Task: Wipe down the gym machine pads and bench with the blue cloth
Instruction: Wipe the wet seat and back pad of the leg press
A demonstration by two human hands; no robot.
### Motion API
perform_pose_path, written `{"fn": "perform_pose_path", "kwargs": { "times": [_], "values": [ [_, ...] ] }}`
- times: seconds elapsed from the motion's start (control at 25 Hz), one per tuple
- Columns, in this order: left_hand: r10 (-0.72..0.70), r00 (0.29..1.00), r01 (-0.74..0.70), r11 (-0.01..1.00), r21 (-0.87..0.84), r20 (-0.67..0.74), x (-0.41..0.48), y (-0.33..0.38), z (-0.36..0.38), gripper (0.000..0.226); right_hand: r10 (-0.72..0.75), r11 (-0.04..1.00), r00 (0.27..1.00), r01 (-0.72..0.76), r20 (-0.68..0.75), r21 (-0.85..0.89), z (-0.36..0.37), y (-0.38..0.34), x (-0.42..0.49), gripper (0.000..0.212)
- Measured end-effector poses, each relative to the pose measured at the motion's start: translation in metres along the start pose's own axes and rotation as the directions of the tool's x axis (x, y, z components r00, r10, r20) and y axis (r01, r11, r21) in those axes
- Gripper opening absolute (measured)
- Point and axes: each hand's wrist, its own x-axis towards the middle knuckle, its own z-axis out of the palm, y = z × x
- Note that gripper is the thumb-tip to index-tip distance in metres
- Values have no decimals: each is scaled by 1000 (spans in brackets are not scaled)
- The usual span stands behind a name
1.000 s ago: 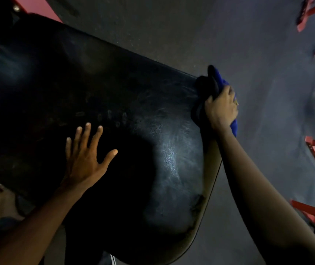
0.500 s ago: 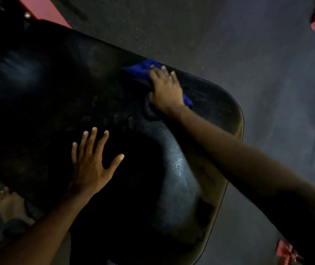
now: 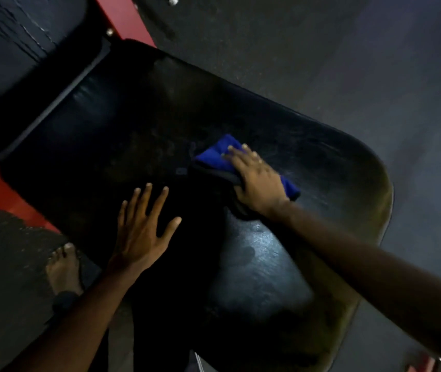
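A wide black bench pad (image 3: pixel 254 264) runs from upper left to lower right across the head view. The blue cloth (image 3: pixel 214 155) lies bunched near its middle. My right hand (image 3: pixel 256 181) lies on top of the cloth and presses it onto the pad with fingers stretched out. Part of the cloth sticks out behind the wrist. To the left of it, my left hand (image 3: pixel 141 229) rests flat on the pad, fingers spread, holding nothing.
A second, cracked black pad (image 3: pixel 12 49) stands at the upper left, joined by a red frame (image 3: pixel 122 17). My bare foot (image 3: pixel 63 267) stands on the dark floor (image 3: pixel 334 63) left of the bench. A blurred red part (image 3: pixel 423 363) shows bottom right.
My right hand has swept the cloth from the pad's right edge leftward and toward the middle. My left hand has stayed flat in place. The view has shifted toward the frame end.
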Motion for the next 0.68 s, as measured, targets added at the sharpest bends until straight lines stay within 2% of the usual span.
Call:
{"fn": "perform_pose_path", "kwargs": {
  "times": [0.08,0.16,0.24,0.28,0.32,0.4,0.44,0.52,0.6,0.68],
  "values": [
    [32,999,-33,998,46,9,0,-16,-4,75,106,993,991,-109,-83,-38,-11,18,49,69],
    [43,999,-44,998,54,19,2,-16,-5,75,299,953,942,-302,-151,4,-23,21,92,67],
    [40,999,-41,997,60,16,3,-15,-5,76,437,899,878,-426,-193,102,-15,-8,105,67],
    [40,999,-41,998,56,28,3,-16,-5,76,451,891,872,-428,-188,155,-5,-30,95,67],
    [35,999,-37,998,57,34,3,-17,-7,76,394,914,902,-366,-176,175,10,-55,75,69],
    [-28,999,27,998,64,16,1,-28,-10,79,162,982,981,-150,-104,117,44,-103,18,72],
    [-70,997,70,996,58,9,-1,-35,-13,81,63,995,997,-59,-48,76,54,-115,-7,75],
    [-102,995,102,993,57,6,-6,-50,-17,84,-16,999,1000,15,8,38,54,-107,-9,76],
    [-71,997,71,995,71,-5,-9,-60,-19,85,23,1000,999,-23,-49,12,43,-89,37,74],
    [-75,997,73,995,62,34,-10,-61,-20,85,164,986,979,-166,-120,-4,29,-75,99,73]
  ]
}}
